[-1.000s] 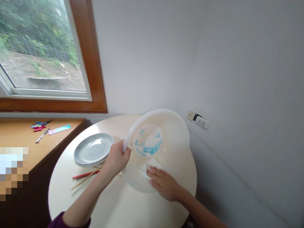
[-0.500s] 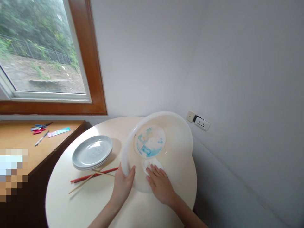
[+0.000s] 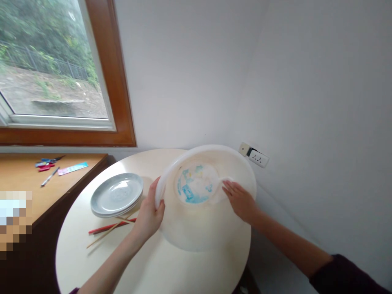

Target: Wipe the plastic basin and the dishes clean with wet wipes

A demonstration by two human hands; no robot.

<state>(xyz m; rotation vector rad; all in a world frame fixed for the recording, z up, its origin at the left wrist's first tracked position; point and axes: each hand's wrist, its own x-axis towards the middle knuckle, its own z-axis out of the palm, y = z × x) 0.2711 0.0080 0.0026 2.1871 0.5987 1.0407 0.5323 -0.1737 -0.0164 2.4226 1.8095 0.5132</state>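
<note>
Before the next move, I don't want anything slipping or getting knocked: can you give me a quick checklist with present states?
1. Left hand gripping the rim of the basin: ok.
2. Right hand on the white cloth or tissue, inside the basin: ok.
3. Basin level: not ok, it is tilted with its inside towards the camera.
4. Plates stacked on the table: ok.
5. Chopsticks clear of the left forearm: cannot tell, it hides their right ends.

A brown-framed window (image 3: pixel 50 61) in the pale wall (image 3: pixel 186 73) stands above a wooden desk (image 3: pixel 24 175).
</note>
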